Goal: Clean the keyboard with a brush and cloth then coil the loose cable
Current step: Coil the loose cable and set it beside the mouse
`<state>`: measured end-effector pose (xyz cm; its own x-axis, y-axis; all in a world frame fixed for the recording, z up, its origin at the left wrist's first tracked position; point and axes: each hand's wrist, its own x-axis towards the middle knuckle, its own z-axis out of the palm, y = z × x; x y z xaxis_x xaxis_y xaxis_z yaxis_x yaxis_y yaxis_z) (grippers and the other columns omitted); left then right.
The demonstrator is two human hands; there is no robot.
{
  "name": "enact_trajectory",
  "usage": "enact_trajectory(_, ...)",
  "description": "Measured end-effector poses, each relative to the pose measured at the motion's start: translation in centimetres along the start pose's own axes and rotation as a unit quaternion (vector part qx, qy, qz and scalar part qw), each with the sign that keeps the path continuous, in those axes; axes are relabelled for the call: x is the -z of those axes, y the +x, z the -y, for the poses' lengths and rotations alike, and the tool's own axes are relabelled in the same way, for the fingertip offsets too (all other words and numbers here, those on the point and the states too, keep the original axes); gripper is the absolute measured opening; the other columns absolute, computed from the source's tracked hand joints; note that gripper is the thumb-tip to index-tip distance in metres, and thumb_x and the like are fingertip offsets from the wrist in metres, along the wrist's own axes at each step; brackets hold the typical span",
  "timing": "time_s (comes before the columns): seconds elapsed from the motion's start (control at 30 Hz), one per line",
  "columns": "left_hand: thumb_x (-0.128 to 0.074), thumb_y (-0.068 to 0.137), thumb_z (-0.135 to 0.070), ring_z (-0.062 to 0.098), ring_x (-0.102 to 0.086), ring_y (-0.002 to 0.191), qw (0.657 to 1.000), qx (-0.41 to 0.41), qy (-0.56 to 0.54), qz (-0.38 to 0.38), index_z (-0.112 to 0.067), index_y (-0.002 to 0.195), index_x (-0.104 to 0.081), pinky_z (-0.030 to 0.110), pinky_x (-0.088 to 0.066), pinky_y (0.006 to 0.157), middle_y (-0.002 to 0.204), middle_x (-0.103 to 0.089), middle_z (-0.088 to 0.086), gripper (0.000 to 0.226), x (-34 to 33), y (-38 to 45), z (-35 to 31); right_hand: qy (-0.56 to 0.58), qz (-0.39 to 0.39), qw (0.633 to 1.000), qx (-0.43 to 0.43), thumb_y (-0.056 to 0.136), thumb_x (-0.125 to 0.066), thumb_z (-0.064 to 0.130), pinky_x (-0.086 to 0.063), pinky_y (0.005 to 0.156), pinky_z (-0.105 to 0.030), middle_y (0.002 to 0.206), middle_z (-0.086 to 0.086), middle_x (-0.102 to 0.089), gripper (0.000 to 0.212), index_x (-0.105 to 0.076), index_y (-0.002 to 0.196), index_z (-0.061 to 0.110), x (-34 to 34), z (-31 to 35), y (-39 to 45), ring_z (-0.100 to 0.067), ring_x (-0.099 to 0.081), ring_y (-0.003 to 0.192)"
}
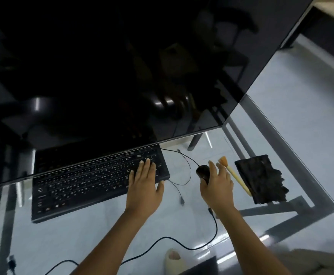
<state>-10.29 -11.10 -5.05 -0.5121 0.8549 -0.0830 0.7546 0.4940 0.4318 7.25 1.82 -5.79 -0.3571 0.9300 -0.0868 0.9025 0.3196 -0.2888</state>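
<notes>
Black monitor [122, 66] overhanging keyboard [94, 181], left hand [144, 185] flat, right hand [217, 187] spread over mouse [202, 171]

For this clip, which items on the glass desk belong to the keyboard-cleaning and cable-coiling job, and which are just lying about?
Belongs to the job:
keyboard
brush
dark cloth
loose cable

Just lying about:
mouse, under the right hand
monitor

Keyboard [94, 179] under monitor [122, 66], mouse [202, 171] right of it, then brush [235, 175], cloth [261, 179].
</notes>
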Motion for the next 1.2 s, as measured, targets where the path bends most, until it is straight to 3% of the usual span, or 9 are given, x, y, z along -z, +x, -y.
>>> enact_trajectory(0.1, -0.037, 0.096, -0.042, 0.016, 0.0, 0.147, 1.0, -0.008, 0.011, 0.017, -0.016, 0.149, -0.023, 0.042, -0.002, 0.119, 0.159, -0.009, 0.001, 0.061, -0.9, 0.7, -1.0, 0.037, 0.011, 0.999, 0.008, 0.089, -0.062, 0.02, -0.048, 0.096, -0.045, 0.137, -0.014, -0.044, 0.057, -0.037, 0.14, 0.013, -0.7, -0.5, 0.2, -0.031, -0.049, 0.117)
enact_trajectory(0.2, -0.034, 0.096, -0.044, 0.015, 0.002, 0.147, 0.999, -0.01, 0.018, 0.027, -0.016, 0.149, -0.022, 0.042, 0.0, 0.119, 0.159, -0.007, 0.0, 0.061, -1.5, 1.1, -1.6, 0.05, 0.009, 0.998, 0.041, 0.09, -0.06, 0.015, -0.048, 0.093, -0.042, 0.131, -0.015, -0.049, 0.048, -0.044, 0.136, 0.01, -1.3, 0.3, 0.7, -0.031, -0.049, 0.112)
enact_trajectory(0.73, -0.033, 0.097, -0.042, 0.015, 0.01, 0.146, 0.998, -0.024, 0.049, 0.031, -0.016, 0.15, -0.016, 0.044, 0.002, 0.119, 0.16, 0.002, 0.001, 0.062, -3.2, 2.3, -1.6, 0.031, -0.01, 0.993, 0.115, 0.09, -0.06, 0.019, -0.046, 0.09, -0.042, 0.128, -0.017, -0.052, 0.045, -0.047, 0.132, 0.009, -2.7, 5.4, 6.4, -0.034, -0.049, 0.11)
enact_trajectory(0.9, -0.034, 0.097, -0.042, 0.015, 0.009, 0.146, 0.999, -0.018, 0.038, 0.018, -0.015, 0.15, -0.015, 0.044, 0.001, 0.119, 0.16, -0.001, 0.001, 0.063, -2.9, 1.8, -0.9, 0.005, -0.041, 0.992, 0.116, 0.085, -0.066, 0.019, -0.043, 0.096, -0.046, 0.136, -0.02, -0.045, 0.054, -0.046, 0.134, 0.007, -2.4, 5.8, 5.3, -0.037, -0.044, 0.121)
enact_trajectory(1.07, -0.038, 0.097, -0.039, 0.011, 0.004, 0.146, 0.999, 0.016, -0.036, -0.03, -0.016, 0.148, -0.023, 0.04, 0.0, 0.12, 0.159, -0.007, -0.001, 0.058, -0.4, -0.7, 2.1, 0.048, -0.026, 0.977, 0.208, 0.085, -0.064, 0.012, -0.038, 0.104, -0.048, 0.138, -0.021, -0.043, 0.053, -0.047, 0.134, 0.005, -1.5, 9.2, 1.7, -0.038, -0.04, 0.126)
enact_trajectory(1.2, -0.046, 0.095, -0.03, 0.01, -0.002, 0.146, 0.993, 0.05, -0.089, -0.058, -0.016, 0.146, -0.03, 0.043, -0.006, 0.12, 0.158, -0.015, -0.003, 0.055, 1.9, -5.0, 6.7, 0.091, 0.047, 0.943, 0.318, 0.081, -0.063, 0.006, -0.043, 0.1, -0.044, 0.128, -0.017, -0.052, 0.048, -0.055, 0.128, 0.006, -2.8, 14.9, -4.1, -0.035, -0.051, 0.113)
